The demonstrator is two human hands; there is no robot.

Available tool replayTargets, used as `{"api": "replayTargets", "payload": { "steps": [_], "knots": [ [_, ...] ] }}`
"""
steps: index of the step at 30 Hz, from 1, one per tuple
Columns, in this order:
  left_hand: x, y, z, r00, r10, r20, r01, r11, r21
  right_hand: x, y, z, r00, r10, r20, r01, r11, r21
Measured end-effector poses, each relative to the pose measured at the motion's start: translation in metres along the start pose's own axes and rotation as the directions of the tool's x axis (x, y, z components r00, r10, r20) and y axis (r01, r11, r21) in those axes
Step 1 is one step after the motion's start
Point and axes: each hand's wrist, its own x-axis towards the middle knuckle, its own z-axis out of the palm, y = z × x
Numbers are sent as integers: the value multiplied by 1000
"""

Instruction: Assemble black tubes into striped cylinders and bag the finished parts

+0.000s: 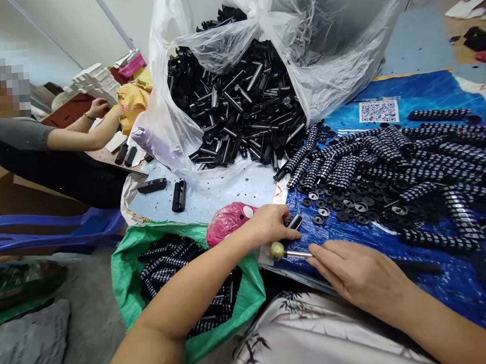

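Note:
My left hand (272,225) is closed round a short black plastic piece (294,223) at the near edge of the blue-covered table. Close below it, my right hand (349,266) grips a tool with a metal shaft (298,254) and a rounded yellowish end (277,250), which points left beneath my left fingers. Whatever lies under my right palm is hidden. Small black discs (342,208) are scattered just beyond my hands. Black tubes with white-dotted surfaces (421,162) lie heaped at the right.
A clear plastic bag (336,90) spills black plastic parts (243,111) at the back. A green sack (130,285) of dotted tubes hangs at the table's front, beside a pink bundle (229,221). Another person (73,134) works at the left, near a blue plastic chair (58,227).

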Motion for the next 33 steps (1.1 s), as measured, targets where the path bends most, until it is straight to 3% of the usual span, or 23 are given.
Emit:
{"api": "replayTargets", "payload": {
  "steps": [3,5,6,8,10,11,12,14,15,16,18,20,23,26,28,30,33],
  "knots": [
    [-14,6,-15,999,35,-7,-35,997,72,-10,8,-4,1000,-10,9,10,997,83],
    [-33,6,-38,991,46,128,-54,996,64,-19,17,-10,1000,9,12,-10,994,108],
    [-45,3,-53,959,50,279,-59,998,22,-24,22,-13,1000,26,5,-27,996,83],
    [-66,-4,-79,836,1,549,50,996,-77,-34,31,-16,998,59,-5,-59,998,-3],
    [-79,-11,-93,785,-13,619,190,957,-221,-40,39,-18,997,71,23,-70,996,-55],
    [-81,-14,-95,806,-1,592,227,924,-308,-40,43,-18,997,73,34,-71,996,-59],
    [-79,-14,-94,857,12,514,228,887,-402,-37,48,-19,996,88,30,-86,995,-54],
    [-63,-12,-84,970,-11,243,144,831,-538,-25,57,-22,981,191,-36,-193,980,-52],
    [-50,-9,-79,995,-55,78,88,832,-548,-16,63,-24,954,288,-81,-294,954,-66],
    [-35,-6,-74,991,-106,-79,52,865,-499,-4,69,-26,908,405,-111,-415,905,-92],
    [0,0,-69,935,-159,-316,78,964,-255,24,82,-30,767,635,-94,-641,746,-182],
    [35,4,-69,887,-139,-440,156,988,2,51,92,-31,634,773,-15,-738,599,-310],
    [75,5,-66,893,-120,-433,204,967,151,78,102,-27,545,833,93,-724,523,-450],
    [93,1,-58,927,-131,-352,224,945,238,81,108,-21,527,840,129,-716,521,-464],
    [95,-1,-55,938,-139,-319,232,932,277,73,111,-21,544,831,118,-740,541,-399],
    [89,-2,-60,939,-144,-313,245,918,312,60,111,-25,582,808,88,-779,586,-223],
    [63,1,-75,931,-140,-338,269,888,372,33,99,-33,619,784,48,-762,585,277]
  ]
}}
